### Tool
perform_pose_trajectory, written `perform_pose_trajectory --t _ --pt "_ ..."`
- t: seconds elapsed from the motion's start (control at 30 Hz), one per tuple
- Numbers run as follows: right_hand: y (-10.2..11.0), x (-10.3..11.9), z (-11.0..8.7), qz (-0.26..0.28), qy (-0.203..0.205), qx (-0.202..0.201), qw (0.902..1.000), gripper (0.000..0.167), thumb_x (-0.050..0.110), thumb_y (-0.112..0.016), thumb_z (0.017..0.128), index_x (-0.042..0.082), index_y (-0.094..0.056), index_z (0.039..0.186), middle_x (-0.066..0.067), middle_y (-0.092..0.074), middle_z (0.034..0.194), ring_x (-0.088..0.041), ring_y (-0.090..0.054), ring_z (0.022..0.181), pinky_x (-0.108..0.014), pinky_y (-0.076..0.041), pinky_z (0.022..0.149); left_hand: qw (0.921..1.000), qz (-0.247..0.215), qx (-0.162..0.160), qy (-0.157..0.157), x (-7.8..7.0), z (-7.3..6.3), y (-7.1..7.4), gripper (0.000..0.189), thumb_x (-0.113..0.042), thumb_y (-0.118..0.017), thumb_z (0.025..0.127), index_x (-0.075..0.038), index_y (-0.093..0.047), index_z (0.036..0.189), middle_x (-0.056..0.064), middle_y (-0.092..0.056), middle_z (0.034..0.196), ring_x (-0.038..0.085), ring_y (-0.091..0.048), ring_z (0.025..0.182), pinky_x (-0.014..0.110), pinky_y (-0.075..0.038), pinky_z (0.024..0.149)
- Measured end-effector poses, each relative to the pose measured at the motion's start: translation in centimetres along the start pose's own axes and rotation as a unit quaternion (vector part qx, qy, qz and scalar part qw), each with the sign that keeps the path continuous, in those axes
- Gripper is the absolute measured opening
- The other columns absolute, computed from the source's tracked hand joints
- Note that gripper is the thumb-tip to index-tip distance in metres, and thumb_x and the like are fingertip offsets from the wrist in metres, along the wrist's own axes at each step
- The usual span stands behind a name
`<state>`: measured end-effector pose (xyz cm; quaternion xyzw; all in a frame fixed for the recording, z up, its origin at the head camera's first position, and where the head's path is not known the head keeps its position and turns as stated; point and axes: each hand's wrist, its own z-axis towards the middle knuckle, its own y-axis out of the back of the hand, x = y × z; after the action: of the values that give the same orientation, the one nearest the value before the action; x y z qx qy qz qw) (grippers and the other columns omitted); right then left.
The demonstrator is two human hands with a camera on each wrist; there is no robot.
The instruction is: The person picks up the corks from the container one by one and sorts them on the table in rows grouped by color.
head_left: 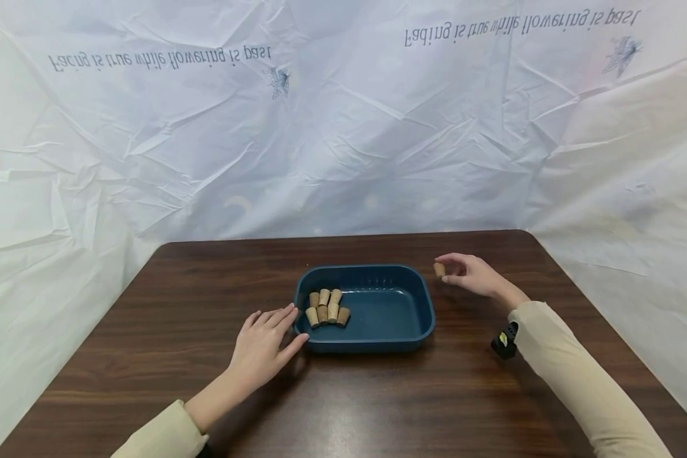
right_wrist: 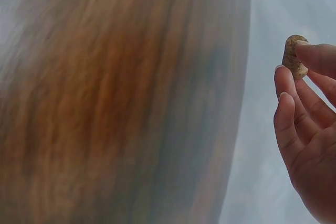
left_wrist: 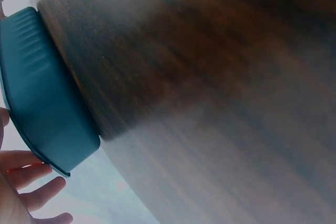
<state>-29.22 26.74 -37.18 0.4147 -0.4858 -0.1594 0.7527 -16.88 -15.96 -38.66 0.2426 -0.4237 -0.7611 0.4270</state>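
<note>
A dark blue rectangular tray (head_left: 372, 346) stands on the table, with several cork stoppers (head_left: 333, 312) grouped at its left end. My left hand (head_left: 263, 343) rests at the tray's left side, fingers spread and fairly straight, fingertips on the rim. In the left wrist view its fingers (left_wrist: 29, 176) touch the tray's outer edge. Just beyond the tray's right side, my right hand (head_left: 472, 275) pinches one cork stopper (head_left: 439, 270) between thumb and fingers. The right wrist view shows this cork (right_wrist: 294, 59) upright in the fingertips, above the table.
The dark brown wooden table (head_left: 206, 280) has wood grain and rounded far corners. Behind it and along both sides hangs a creased white sheet (head_left: 343, 127) with printed lettering. A black device (head_left: 504, 341) is strapped at the right wrist, below the sleeve cuff.
</note>
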Motion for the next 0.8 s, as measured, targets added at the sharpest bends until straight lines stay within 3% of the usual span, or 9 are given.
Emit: perform_pose_trajectory --t 0.17,0.4,0.7,0.8 --pt "0.0 -1.5 -0.5 0.002 -0.032 0.002 0.9995 0.043 0.012 -0.059 0.085 0.0 -0.047 0.124 -0.019 -0.05 0.118 -0.02 -0.056 0.079 -0.034 -0.045 0.064 1.0 0.0 0.005 0.003 0.0 0.0 0.0 0.052 -0.046 -0.055 0.082 -0.007 -0.06 0.116 0.005 -0.056 0.117 0.023 -0.053 0.102 0.049 -0.035 0.087" --pt "-0.1 -2.3 -0.9 0.006 -0.074 0.004 0.9973 0.043 0.01 -0.059 0.084 0.001 -0.047 0.124 -0.02 -0.049 0.116 -0.02 -0.052 0.065 -0.033 -0.043 0.056 1.0 0.001 0.002 0.001 0.0 0.1 0.0 0.052 -0.045 -0.056 0.082 -0.006 -0.06 0.116 0.006 -0.056 0.117 0.023 -0.054 0.101 0.049 -0.035 0.087" --pt "-0.3 -3.0 -1.0 0.014 -0.082 0.012 0.9964 0.044 0.007 -0.059 0.083 0.001 -0.046 0.125 -0.022 -0.047 0.118 -0.019 -0.052 0.061 -0.033 -0.043 0.055 1.0 0.001 -0.001 -0.002 0.0 0.0 -0.1 0.052 -0.045 -0.056 0.082 -0.007 -0.06 0.116 0.006 -0.056 0.117 0.023 -0.054 0.101 0.05 -0.035 0.087" --pt "-0.4 -3.0 -0.8 0.007 -0.077 0.021 0.9968 0.043 0.008 -0.059 0.084 0.001 -0.047 0.124 -0.022 -0.047 0.119 -0.019 -0.052 0.066 -0.034 -0.043 0.058 1.0 0.0 -0.002 -0.001 0.0 0.0 -0.1 0.052 -0.045 -0.056 0.082 -0.007 -0.06 0.116 0.006 -0.056 0.117 0.023 -0.054 0.101 0.049 -0.035 0.087"
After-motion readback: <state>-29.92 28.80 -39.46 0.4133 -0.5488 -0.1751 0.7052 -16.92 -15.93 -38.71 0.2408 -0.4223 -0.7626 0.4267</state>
